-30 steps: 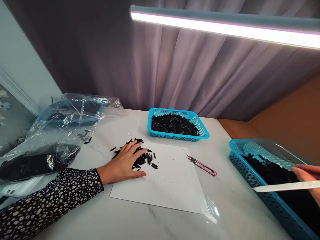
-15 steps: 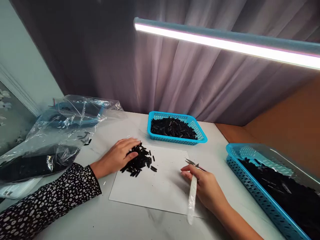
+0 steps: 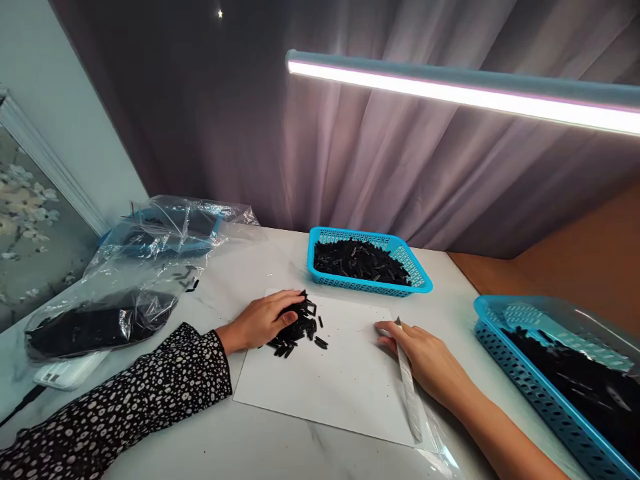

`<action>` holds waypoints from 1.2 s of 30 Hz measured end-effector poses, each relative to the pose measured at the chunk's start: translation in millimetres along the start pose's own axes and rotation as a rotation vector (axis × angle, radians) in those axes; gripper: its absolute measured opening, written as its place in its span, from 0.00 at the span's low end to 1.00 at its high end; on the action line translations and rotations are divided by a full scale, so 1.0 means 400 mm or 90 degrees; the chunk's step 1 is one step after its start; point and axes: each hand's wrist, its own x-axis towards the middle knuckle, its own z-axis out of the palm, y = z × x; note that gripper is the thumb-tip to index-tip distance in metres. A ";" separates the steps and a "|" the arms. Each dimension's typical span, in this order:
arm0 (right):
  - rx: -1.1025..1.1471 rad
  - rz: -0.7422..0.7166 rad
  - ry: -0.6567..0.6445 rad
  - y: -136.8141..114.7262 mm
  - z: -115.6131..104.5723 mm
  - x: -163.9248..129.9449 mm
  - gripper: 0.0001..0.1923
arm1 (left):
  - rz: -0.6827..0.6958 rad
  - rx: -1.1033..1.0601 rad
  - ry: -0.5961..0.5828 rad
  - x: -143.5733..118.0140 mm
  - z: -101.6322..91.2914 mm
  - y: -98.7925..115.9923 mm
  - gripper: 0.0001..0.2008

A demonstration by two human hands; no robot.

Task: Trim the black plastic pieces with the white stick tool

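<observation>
My left hand [image 3: 267, 317] rests on the left part of a pile of small black strips [image 3: 300, 327], fingers stretched over it and thumb apart. The pile lies on a white sheet [image 3: 320, 400], with a few loose strips at its right. In my right hand [image 3: 423, 350], at the sheet's right side, is a slim tool [image 3: 407, 387] with a white wrapped handle and a dark metal tip by the index finger. Its working end is mostly hidden by the fingers, which are bent around it. Dark specks dot the paper.
Behind the sheet stands a blue basket [image 3: 370, 290] of black strips. A larger blue basket [image 3: 530, 393] of black pieces is at right, partly covered by clear plastic. On the left lie a clear bag [image 3: 150, 247] and a bagged black bundle [image 3: 100, 327]. A lamp [image 3: 450, 90] hangs above.
The view has shifted slightly, so everything sits further right. The tool has turned in my right hand, and its metal points no longer stick out leftward. My left hand has moved slightly further over the pile.
</observation>
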 end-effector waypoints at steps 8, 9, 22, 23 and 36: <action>-0.049 0.009 -0.019 0.067 -0.010 -0.019 0.26 | 0.040 -0.115 0.083 0.009 -0.029 0.055 0.27; -0.050 0.010 -0.011 0.076 -0.013 -0.024 0.28 | 0.025 -0.121 0.088 -0.005 -0.043 0.045 0.24; -0.023 0.226 0.204 0.022 -0.037 -0.030 0.20 | -0.182 0.006 0.161 -0.059 0.102 0.029 0.38; 0.001 0.221 0.236 0.000 -0.038 -0.027 0.18 | -0.169 -0.002 0.180 -0.042 0.107 0.041 0.38; 0.052 0.190 0.289 -0.104 -0.113 -0.125 0.11 | 0.195 0.029 0.508 -0.227 -0.052 0.284 0.22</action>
